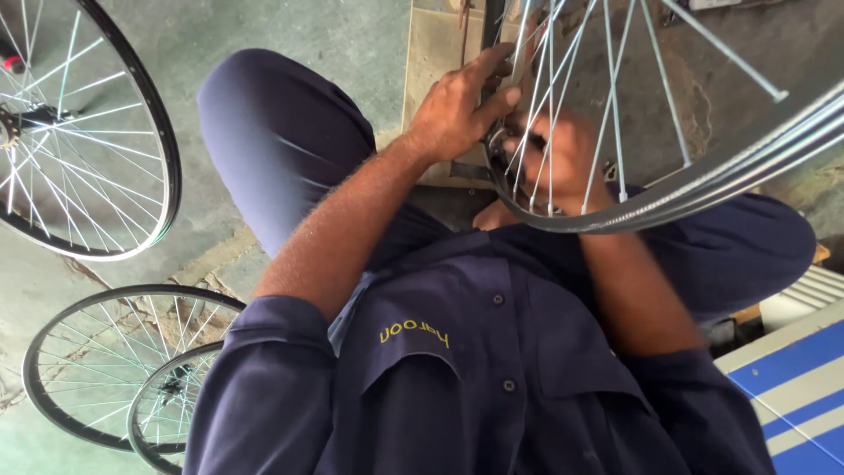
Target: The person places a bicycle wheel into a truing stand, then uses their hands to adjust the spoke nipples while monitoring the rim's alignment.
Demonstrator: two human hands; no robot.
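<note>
So both hands sit up at 12 o'clock: the left hand (pixel 457 105) just beside the right hand (pixel 563 163), both at the big spoked metal bicycle wheel (pixel 703 176) that runs off toward 2 o'clock. A second black-rimmed spoked wheel (pixel 132 88) lies at 10 o'clock, and two overlapping black-rimmed wheels (pixel 105 369) on the concrete floor (pixel 352 35) at 8 o'clock.

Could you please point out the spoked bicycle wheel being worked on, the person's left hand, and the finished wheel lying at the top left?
silver-rimmed spoked bicycle wheel (pixel 703 180), head view, on its rim.
left hand (pixel 457 110), head view, back of the hand.
black-rimmed spoked wheel on the floor (pixel 167 158), head view, on its right rim edge.
</note>
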